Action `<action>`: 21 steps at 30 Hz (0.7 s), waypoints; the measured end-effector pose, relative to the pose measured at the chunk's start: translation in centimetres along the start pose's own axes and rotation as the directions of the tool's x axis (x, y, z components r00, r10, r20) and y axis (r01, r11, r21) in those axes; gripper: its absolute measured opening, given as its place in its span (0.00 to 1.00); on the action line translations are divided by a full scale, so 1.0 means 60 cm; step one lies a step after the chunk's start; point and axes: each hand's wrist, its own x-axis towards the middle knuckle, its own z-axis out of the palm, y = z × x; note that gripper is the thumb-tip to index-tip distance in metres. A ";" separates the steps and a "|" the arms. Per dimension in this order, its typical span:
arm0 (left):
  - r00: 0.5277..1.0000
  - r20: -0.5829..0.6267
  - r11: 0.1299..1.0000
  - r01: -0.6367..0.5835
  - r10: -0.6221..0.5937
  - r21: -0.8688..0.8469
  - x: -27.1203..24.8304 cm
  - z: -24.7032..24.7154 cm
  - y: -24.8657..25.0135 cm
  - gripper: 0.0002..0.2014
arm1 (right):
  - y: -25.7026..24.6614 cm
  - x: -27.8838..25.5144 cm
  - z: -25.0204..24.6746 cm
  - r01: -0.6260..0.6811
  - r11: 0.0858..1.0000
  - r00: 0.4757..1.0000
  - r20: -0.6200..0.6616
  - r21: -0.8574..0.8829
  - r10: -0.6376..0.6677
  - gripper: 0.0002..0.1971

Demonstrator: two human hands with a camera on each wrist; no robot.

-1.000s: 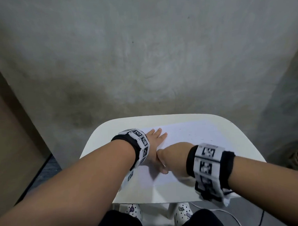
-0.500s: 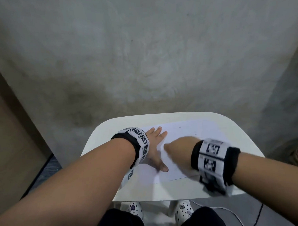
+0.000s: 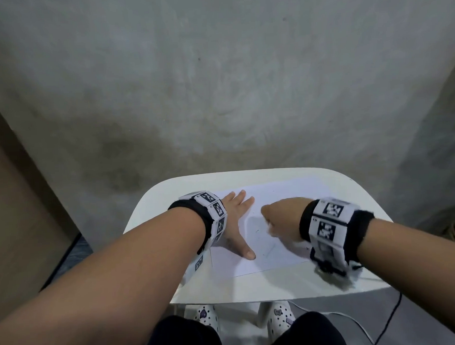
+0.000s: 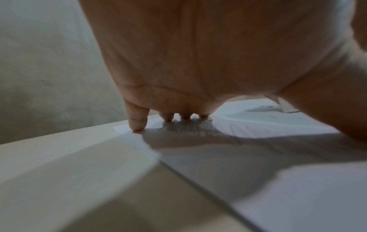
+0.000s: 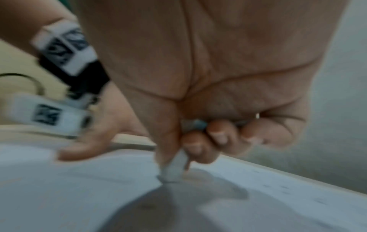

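A white sheet of paper (image 3: 279,193) lies on a small white table (image 3: 252,286). My left hand (image 3: 237,224) presses flat on the sheet's left part, fingers straight and thumb spread; the left wrist view shows its fingertips (image 4: 137,125) touching the paper (image 4: 278,188). My right hand (image 3: 272,220) is curled to the right of it. In the blurred right wrist view, its thumb and fingers (image 5: 198,146) pinch a small whitish-grey block (image 5: 172,169), perhaps an eraser, whose tip touches the paper (image 5: 79,196). Faint marks show on the sheet.
The table stands against a grey concrete wall (image 3: 217,94). A brown panel (image 3: 19,207) is at the left. Cables (image 3: 384,322) run on the floor at the right. White shoes (image 3: 279,316) show under the table's front edge.
My right hand has slid to the right across the paper, away from my left thumb, with the block still in its grip. The left hand has stayed flat in place.
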 end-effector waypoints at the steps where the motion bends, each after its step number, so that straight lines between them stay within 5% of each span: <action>1: 1.000 0.001 1.000 0.005 -0.005 0.011 0.002 0.000 0.001 0.69 | -0.011 -0.005 0.005 0.034 0.999 0.999 0.010 -0.019 -0.033 0.12; 3: 1.000 -0.001 0.999 0.019 -0.019 0.031 0.006 0.001 0.005 0.71 | -0.031 -0.016 0.012 0.130 0.991 0.989 0.073 0.005 -0.130 0.12; 8: 1.000 -0.005 1.000 -0.002 0.002 0.006 0.002 0.000 0.000 0.68 | 0.003 -0.005 0.008 -0.004 1.000 1.000 -0.031 -0.005 0.004 0.09; 11: 1.000 -0.002 0.999 0.020 -0.020 0.026 0.007 0.001 0.005 0.73 | -0.030 -0.020 0.024 0.146 0.988 0.989 0.029 -0.041 -0.145 0.09; 16: 1.000 0.010 1.000 -0.004 0.004 -0.001 0.005 -0.001 -0.004 0.68 | 0.006 -0.009 0.010 0.004 1.000 1.000 -0.029 0.010 -0.004 0.12; 19: 1.000 -0.004 0.999 0.023 -0.023 0.035 0.008 0.003 0.003 0.69 | -0.025 -0.016 0.028 0.113 0.992 0.993 0.034 -0.051 -0.112 0.15; 21: 1.000 0.004 1.000 0.011 -0.011 0.016 0.006 0.000 0.002 0.69 | -0.006 -0.003 0.024 0.060 0.997 0.998 0.031 0.047 -0.061 0.12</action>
